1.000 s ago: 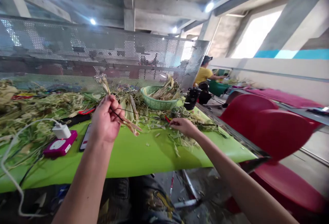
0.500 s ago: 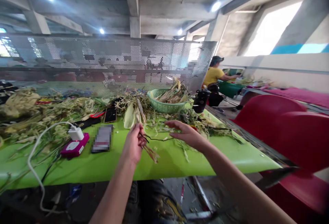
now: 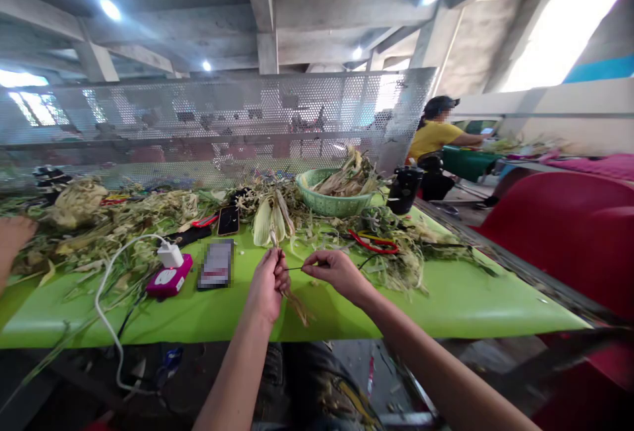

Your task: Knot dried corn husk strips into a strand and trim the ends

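My left hand (image 3: 270, 286) is closed around the neck of a small bundle of dried corn husks (image 3: 267, 223). Its pale, broad leaves fan out beyond my fingers, and thin brown ends hang below the fist. A thin dark wire or cord (image 3: 294, 268) stretches from the bundle's neck to the right; which of the two it is, I cannot tell. Its other end is pinched between the thumb and fingertips of my right hand (image 3: 339, 274). Both hands are a little above the green tabletop (image 3: 317, 322).
Behind the hands stands a green basket (image 3: 334, 204) of dried husks beside a black cup (image 3: 403, 190). Red-handled pliers (image 3: 374, 244) lie right. Left are two phones (image 3: 215, 264), a pink power socket (image 3: 170, 277) with a white cable, heaped husks and another person's hand (image 3: 14, 239).
My right hand has moved left and down, going from spread fingers to a pinch on the dark strand, now taut. Another person's hand has appeared at the left edge. The view has shifted.
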The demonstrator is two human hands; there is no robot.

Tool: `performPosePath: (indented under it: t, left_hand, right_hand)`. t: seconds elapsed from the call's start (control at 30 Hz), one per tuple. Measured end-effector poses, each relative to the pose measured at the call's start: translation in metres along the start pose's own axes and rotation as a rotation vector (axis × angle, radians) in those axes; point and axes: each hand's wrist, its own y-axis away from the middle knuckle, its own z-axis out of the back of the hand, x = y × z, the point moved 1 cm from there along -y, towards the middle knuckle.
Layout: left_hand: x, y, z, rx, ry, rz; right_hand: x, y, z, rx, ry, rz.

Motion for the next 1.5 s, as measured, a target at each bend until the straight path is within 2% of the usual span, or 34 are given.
performPosePath:
  t: [0.2,0.37,0.53,0.63,0.8,0.97,1.27,1.5]
  left_hand:
    - [-0.005,-0.007,0.015,-0.094,-0.122,-0.043]
    - [-0.02,-0.008,0.02,-0.163,-0.217,-0.169]
    - [-0.017,-0.003,0.004,-0.098,-0.289,-0.205]
    - [-0.002,-0.002,-0.011,-0.015,-0.301,-0.119]
    - [0.02,-0.001,-0.023,0.038,-0.311,0.014]
    - [0.024,0.001,-0.023,0.08,-0.413,0.056]
    - [0.017,0.01,-0.023,0.155,-0.552,0.072]
    - [0.019,0.006,-0.016,0.16,-0.764,0.038]
  right_hand:
    - [0.006,0.002,0.021,-0.237,0.084,0.032]
    - [0.017,0.005,0.034,-0.333,0.314,0.135]
    - [0.031,0.006,0.036,-0.303,0.388,0.185]
    - [0.039,0.007,0.033,-0.278,0.409,0.224]
    - [0.042,0.007,0.029,-0.29,0.412,0.266]
    - [0.038,0.005,0.031,-0.337,0.402,0.289]
    - [0.033,0.004,0.039,-0.372,0.399,0.258]
    - [0.046,0.009,0.042,-0.287,0.422,0.343]
